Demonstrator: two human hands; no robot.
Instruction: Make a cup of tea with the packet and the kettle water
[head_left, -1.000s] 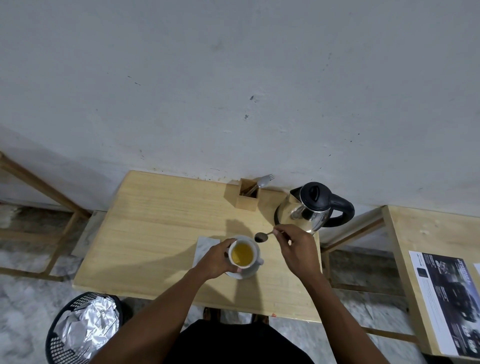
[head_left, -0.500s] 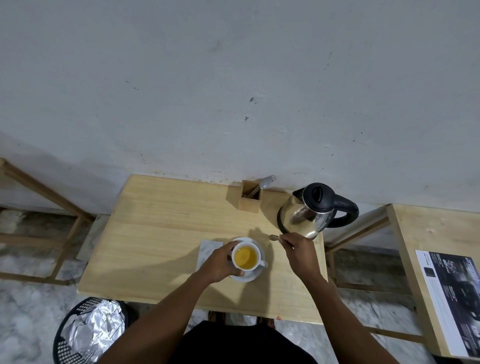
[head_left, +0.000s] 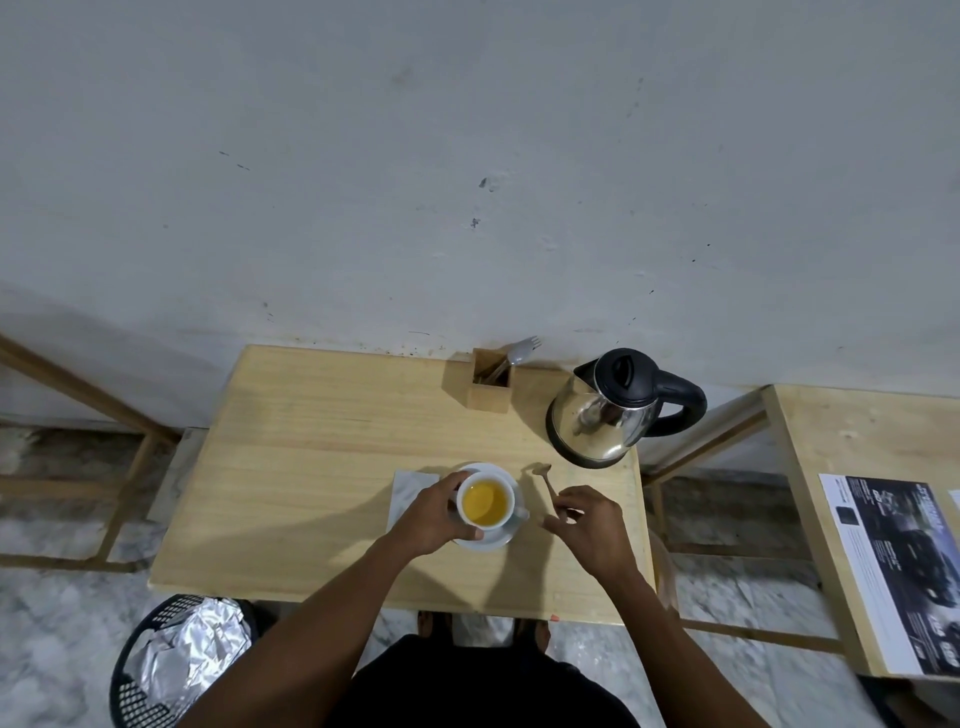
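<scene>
**Tea's poured, spoon's down on the table**

So the white cup (head_left: 487, 503) is full of yellowish tea and sits on its white saucer (head_left: 491, 538), near the front edge of the light wooden table (head_left: 322, 447), a bit right of center. The left hand (head_left: 435, 517) is wrapped around the cup's left side, fingers closed on it. Tucked under that hand, touching the saucer's left edge, is a pale flat square (head_left: 408, 493) that might be the tea packet or a napkin, hard to say from this angle.

Just right of the saucer, the spoon (head_left: 546, 480) lies on the tabletop, bowl end pointing away. The right hand (head_left: 589, 527) hovers over the handle end with fingers loosely spread; I can't tell if they're touching it.

Behind that, the steel kettle (head_left: 602, 415) with black lid and handle stands at the back right corner. To its left, a small wooden holder (head_left: 488, 387) with a fork (head_left: 522, 349) poking out sits against the wall. On the floor front-left there's a black basket (head_left: 150, 670) with crumpled foil inside.
</scene>
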